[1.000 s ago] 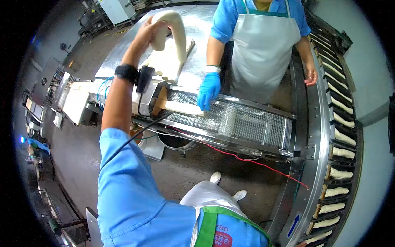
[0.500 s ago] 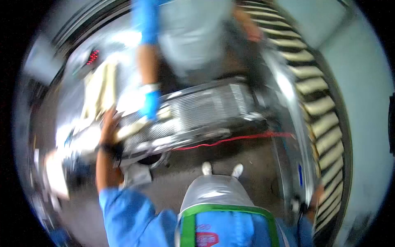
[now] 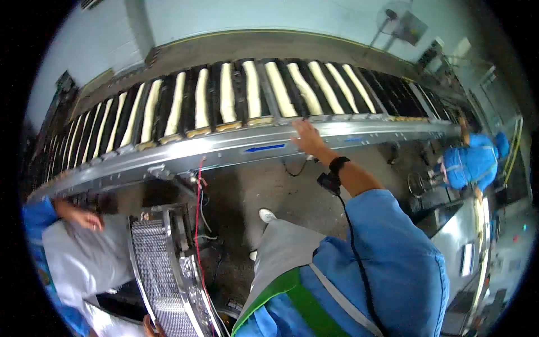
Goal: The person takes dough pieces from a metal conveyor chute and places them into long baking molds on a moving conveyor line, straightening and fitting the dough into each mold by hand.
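My right hand (image 3: 307,137) reaches over the metal side rail (image 3: 196,145) of a long, curving conveyor. Its fingers are stretched apart, with the tips at the near edge of the dark trays, and nothing shows in its grasp. Long pale dough strips (image 3: 279,90) lie one per tray, side by side. A dark band and a small corded device sit on my right wrist. At the bottom edge, a few bare fingers beside the mesh belt (image 3: 157,275) appear to be my left hand (image 3: 150,326); most of it is cut off.
A co-worker in a grey apron (image 3: 84,258) stands left of the mesh-belt machine, one hand (image 3: 84,218) hanging near the conveyor. Another person in blue (image 3: 470,160) is at the far right. A red cord (image 3: 197,224) runs along the machine. Blue arrows (image 3: 265,148) mark the rail.
My view has swung right, from the mesh-belt machine to the tray conveyor. My right hand now shows at the trays' edge; the machine has shifted to the lower left.
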A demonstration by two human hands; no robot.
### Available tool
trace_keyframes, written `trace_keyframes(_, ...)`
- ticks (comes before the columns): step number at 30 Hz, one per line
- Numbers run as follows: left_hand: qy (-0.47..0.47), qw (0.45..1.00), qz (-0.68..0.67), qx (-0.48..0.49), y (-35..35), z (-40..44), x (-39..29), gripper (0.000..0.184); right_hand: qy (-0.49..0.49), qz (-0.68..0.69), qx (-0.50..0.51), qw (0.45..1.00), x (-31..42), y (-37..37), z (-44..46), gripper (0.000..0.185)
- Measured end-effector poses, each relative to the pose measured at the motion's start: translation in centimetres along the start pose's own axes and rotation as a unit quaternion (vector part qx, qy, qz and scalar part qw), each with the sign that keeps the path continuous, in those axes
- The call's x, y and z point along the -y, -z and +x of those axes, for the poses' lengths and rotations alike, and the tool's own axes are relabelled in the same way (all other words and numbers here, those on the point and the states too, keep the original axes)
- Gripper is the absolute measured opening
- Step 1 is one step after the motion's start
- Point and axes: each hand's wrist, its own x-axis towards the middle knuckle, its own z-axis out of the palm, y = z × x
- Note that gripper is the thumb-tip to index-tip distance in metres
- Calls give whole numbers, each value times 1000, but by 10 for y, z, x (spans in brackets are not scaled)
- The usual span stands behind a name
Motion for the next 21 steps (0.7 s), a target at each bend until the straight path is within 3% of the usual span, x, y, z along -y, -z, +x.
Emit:
trace_keyframes(2, -178, 981, 64, -39, -22, 23, -13, 30, -34, -1, 34, 999, -15, 12, -8, 53)
trace_keyframes(3, -170, 978, -121, 13, -31, 33, -28, 29, -41, 3, 34, 999, -25, 16, -9, 54)
trace_keyframes(4, -109, 991, 24, 79, -29, 35, -42, 35, -45, 8, 35, 998, -33, 18, -10, 56)
trace_keyframes(6, -265, 963, 21, 53, -76, 102, 71, 39, -78, 19, 63, 995, -42, 29, -17, 59)
trace_keyframes(7, -175, 983, 22, 54, -68, 57, 14, 34, -35, 44, 82, 995, -46, 18, -3, 60)
trace_keyframes(8, -211, 977, -38, 3, -91, 58, 55, 37, 88, 165, 25, 982, -48, 28, -4, 57)
trace_keyframes(9, -130, 991, -30, 23, -93, 45, 16, 37, 87, 184, 49, 978, -58, 11, 7, 54)
trace_keyframes(10, -142, 987, -69, -10, -112, 29, 32, 37, 85, 202, 73, 973, -66, -1, 14, 51)
trace_keyframes(11, -187, 982, -4, -21, -120, 21, 13, 36, 82, 220, 97, 967, -77, -14, 23, 49)
trace_keyframes(12, -215, 976, 3, -31, -127, 15, -19, 34, 175, 143, 64, 972, -58, 4, 20, 42)
trace_keyframes(13, -172, 985, -11, 17, -137, 10, -38, 32, 132, 209, 156, 956, -51, 6, 24, 39)
trace_keyframes(14, -214, 977, -23, -3, -154, 12, -40, 29, 134, 225, 169, 950, -20, 27, 7, 39)
trace_keyframes(15, -204, 978, 50, -11, -166, 6, -42, 29, 148, 255, 211, 932, 10, 20, 8, 38)
trace_keyframes(16, -217, 976, -1, -17, -177, -7, -37, 28, 146, 272, 246, 919, 32, 23, 3, 39)
trace_keyframes(17, -128, 991, 12, 42, -169, -19, -38, 30, 176, 272, 259, 910, 69, 21, 1, 39)
trace_keyframes(19, -92, 995, 26, 0, -169, -53, -27, 32, 400, 153, 285, 857, 129, 14, -1, 36)
trace_keyframes(21, -62, 997, 17, -30, -173, -86, -2, 33, 487, 131, 296, 811, 189, -2, -19, 36)
